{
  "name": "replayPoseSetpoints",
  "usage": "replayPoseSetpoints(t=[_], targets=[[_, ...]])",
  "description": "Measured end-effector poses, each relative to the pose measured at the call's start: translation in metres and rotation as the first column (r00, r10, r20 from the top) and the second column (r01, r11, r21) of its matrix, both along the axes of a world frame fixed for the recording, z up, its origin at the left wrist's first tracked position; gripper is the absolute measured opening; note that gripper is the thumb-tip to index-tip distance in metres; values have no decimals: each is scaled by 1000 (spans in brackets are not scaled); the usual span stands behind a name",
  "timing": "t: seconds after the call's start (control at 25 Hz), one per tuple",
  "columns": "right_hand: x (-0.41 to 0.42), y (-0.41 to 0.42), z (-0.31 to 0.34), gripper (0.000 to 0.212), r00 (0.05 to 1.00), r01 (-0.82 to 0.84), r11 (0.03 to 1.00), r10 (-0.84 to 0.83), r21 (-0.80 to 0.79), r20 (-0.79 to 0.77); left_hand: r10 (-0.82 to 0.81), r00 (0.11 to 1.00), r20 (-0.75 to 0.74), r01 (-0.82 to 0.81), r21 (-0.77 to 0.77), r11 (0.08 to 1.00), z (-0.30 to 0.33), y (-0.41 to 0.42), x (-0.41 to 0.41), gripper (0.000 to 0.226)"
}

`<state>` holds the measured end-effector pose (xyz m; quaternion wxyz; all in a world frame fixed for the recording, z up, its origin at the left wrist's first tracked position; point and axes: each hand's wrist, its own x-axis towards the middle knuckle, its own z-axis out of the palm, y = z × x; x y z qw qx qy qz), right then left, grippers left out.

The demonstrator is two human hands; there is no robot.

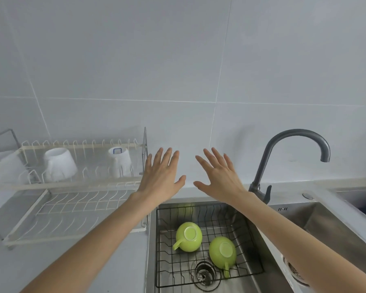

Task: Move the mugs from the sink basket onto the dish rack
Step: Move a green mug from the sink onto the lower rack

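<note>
Two green mugs [189, 236] lie upturned, handles toward the viewer.

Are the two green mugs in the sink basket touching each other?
Apart. The head view shows bare basket wire between the left mug and the right mug.

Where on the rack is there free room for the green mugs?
Lower tier of the rack is bare, bordered by the sink basket. Upper tier: gap between the two white cups; left end crowded.
</note>
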<state>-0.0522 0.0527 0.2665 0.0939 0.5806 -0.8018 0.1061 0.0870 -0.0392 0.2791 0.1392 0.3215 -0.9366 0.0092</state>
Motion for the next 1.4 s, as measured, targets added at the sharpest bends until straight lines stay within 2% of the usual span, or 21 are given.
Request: replayPoseSetpoints(t=[0.44,0.96,1.08,1.28,1.4], targets=[[-72,43,-74,72,992,-30,990,13,136,127,9,993,119,-26,141,990,-78,35,-69,70],[-132,48,-173,76,937,41,941,-153,336,313,-82,964,253,-16,362,932,-176,38,-133,71],[-140,45,-198,75,899,45,925,-202,378,388,-93,958,272,-41,449,893,-202,36,-144,70],[-147,39,-240,74,782,35,887,-311,461,540,-103,951,293,-99,600,794,-243,34,-162,70],[-151,37,-263,69,719,43,865,-374,500,586,-67,952,298,-174,711,682,-269,31,-173,69]])
